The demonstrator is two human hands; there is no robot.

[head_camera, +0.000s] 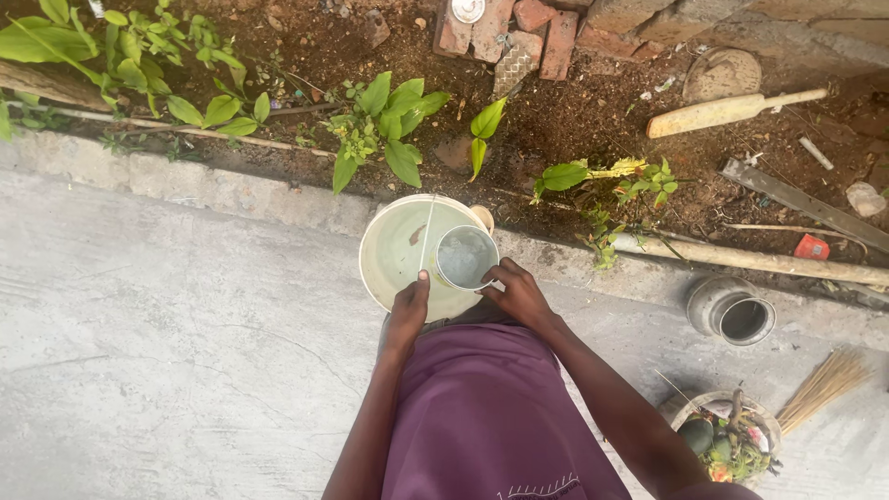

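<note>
A pale round bucket [394, 245] with water in it hangs in front of me above the concrete. My left hand [407, 310] grips its thin wire handle at the near rim. My right hand [519, 294] holds a small clear mug [466, 257] by its side, over the right part of the bucket's mouth. The mug looks to have water in it. My purple garment fills the lower middle of the view.
A soil bed with green plants [384, 120] runs beyond a low concrete kerb [231, 190]. Bricks [519, 32], a wooden bat [732, 111] and a pole lie on the soil. A metal pot [736, 315], a broom [824, 384] and a basket of scraps [727, 435] sit at right.
</note>
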